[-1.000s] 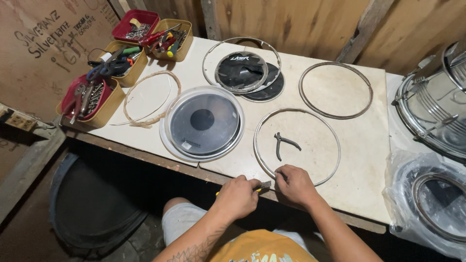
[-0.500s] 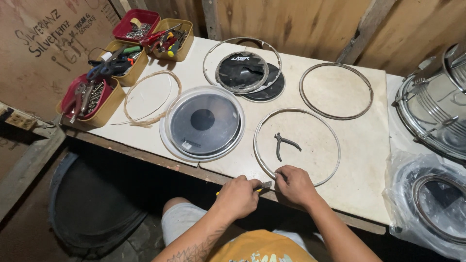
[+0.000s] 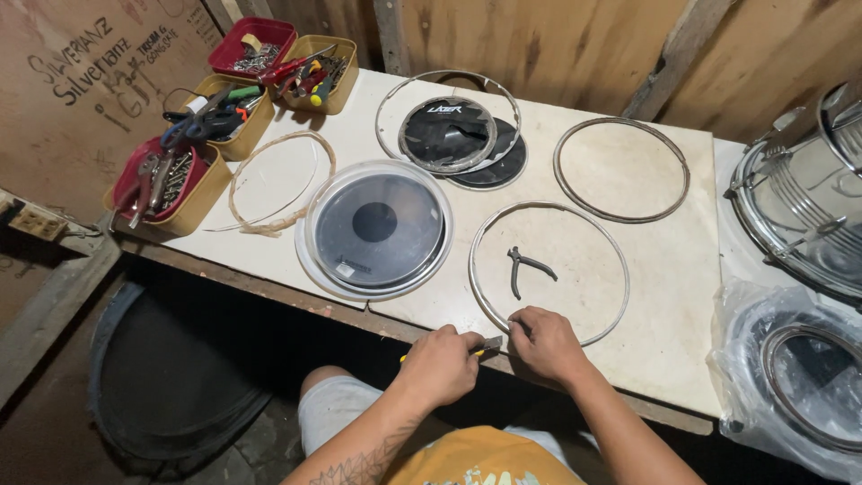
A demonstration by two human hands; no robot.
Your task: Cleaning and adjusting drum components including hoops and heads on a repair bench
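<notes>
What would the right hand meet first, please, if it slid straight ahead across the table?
Probably the pliers lying inside the metal hoop: the right hand already rests at that hoop's near rim and points roughly towards them.

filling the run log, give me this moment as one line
left hand: grips yellow-handled tool | right hand: on metal hoop at table edge | pliers: inside hoop, untouched

Single head-worn view, steeply down from close above over the table (image 3: 664,269) edge.

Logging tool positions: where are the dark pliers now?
Head view: the pliers lie inside the metal hoop near the table's front edge, just beyond the right hand.
</notes>
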